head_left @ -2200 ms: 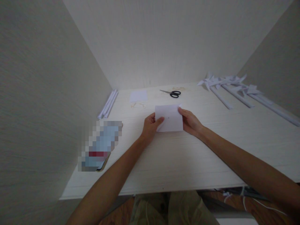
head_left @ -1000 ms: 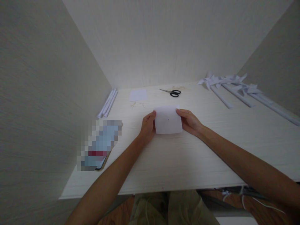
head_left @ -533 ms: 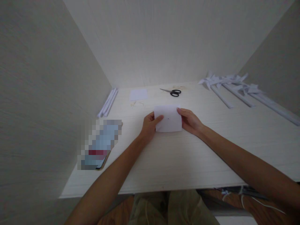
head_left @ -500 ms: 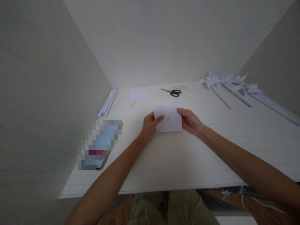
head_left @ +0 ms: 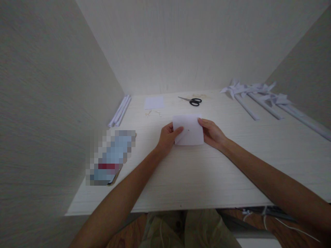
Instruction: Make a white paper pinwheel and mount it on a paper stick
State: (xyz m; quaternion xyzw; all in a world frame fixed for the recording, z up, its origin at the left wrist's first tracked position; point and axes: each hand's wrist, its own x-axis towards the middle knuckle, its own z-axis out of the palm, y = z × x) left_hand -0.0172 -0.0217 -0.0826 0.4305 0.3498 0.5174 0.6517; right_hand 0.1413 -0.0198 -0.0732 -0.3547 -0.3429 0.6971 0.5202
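Note:
A small white sheet of paper (head_left: 190,131) with a tiny dark dot near its middle is held just above the pale wooden desk (head_left: 196,172). My left hand (head_left: 167,137) pinches its left edge, thumb lying on top of the sheet. My right hand (head_left: 212,133) grips its right edge with the fingers curled over the upper corner. Both forearms reach in from the near edge of the desk.
Black-handled scissors (head_left: 192,101) lie at the back centre. A small white paper square (head_left: 154,102) and thin scraps (head_left: 152,113) lie back left, rolled paper sticks (head_left: 120,110) along the left wall. Several paper pinwheels on sticks (head_left: 261,100) lie at the right. A blurred flat object (head_left: 112,156) sits left.
The sheet has stayed between both hands, flexing slightly. My left thumb has slid further onto the sheet's face. The view has shifted a little.

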